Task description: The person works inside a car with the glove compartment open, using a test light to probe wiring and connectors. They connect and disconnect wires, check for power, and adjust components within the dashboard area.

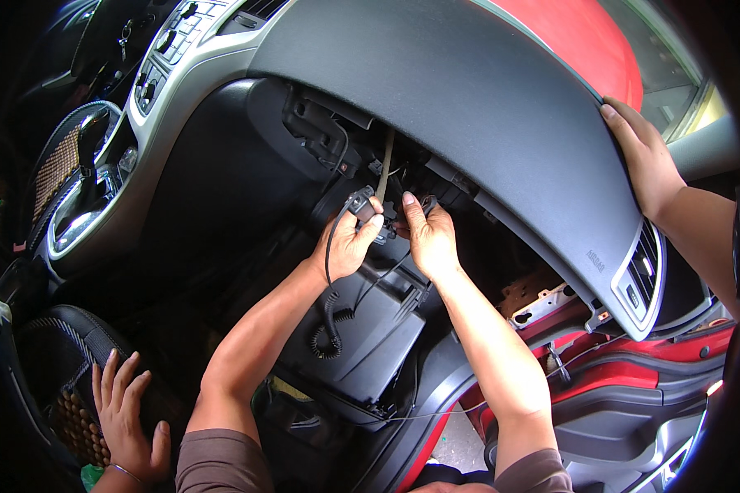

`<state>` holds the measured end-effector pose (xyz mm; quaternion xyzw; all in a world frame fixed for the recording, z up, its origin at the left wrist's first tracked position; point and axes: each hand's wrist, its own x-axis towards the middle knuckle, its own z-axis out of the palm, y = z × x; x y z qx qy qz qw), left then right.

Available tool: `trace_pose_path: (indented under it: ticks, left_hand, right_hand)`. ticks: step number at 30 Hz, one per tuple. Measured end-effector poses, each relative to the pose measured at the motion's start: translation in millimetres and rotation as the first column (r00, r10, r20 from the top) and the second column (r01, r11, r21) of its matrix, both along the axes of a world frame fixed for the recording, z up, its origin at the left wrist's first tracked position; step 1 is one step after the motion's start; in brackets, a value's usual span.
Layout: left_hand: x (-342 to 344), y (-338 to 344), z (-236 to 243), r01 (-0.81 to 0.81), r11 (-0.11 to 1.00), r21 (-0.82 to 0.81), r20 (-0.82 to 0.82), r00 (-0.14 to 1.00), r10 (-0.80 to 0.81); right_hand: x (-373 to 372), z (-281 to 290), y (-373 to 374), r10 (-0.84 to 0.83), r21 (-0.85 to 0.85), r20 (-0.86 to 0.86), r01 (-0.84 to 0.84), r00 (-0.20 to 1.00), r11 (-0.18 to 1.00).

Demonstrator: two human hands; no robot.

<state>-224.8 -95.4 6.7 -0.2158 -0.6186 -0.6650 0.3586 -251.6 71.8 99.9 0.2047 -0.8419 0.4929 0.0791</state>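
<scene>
My left hand (347, 244) is shut on a small black plug (360, 202) whose coiled black cable (330, 327) hangs down from it. My right hand (430, 238) is right beside it, its fingertips pinching black wiring connectors (390, 228) in the dark opening under the grey dashboard (469, 90). Both hands work close together in that opening. Below them a black glovebox lid (370, 337) hangs open. What the connectors attach to is hidden in shadow.
Another person's hand (645, 160) grips the dashboard's right edge above an air vent (645, 275). A further hand (127, 423) rests on the beaded seat cover (74, 415) at lower left. The gear lever (90, 135) and console are at left, the red door frame (633, 374) at right.
</scene>
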Motion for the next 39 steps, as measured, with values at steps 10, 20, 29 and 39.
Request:
trace_pose_path:
  ticks: [10, 20, 29, 39]
  left_hand:
    - [0, 0, -1, -0.001, 1.0, 0.018, 0.009, 1.0, 0.001]
    - [1, -1, 2, 0.031, 0.999, 0.022, -0.009, 0.999, -0.031]
    - [-1, 0, 1, 0.03, 0.999, 0.033, -0.019, 0.999, -0.029]
    - [-12, -2, -3, 0.204, 0.963, 0.173, 0.083, 0.972, -0.221]
  right_hand:
    - [-3, 0, 0, 0.001, 0.088, -0.022, 0.001, 1.0, 0.996]
    - [3, 6, -4, 0.014, -0.005, 0.05, -0.014, 0.999, 1.0]
    - [1, 7, -2, -0.003, -0.012, 0.114, 0.004, 0.993, 1.0]
    - [3, 12, -5, 0.002, 0.08, -0.051, 0.002, 0.999, 0.997]
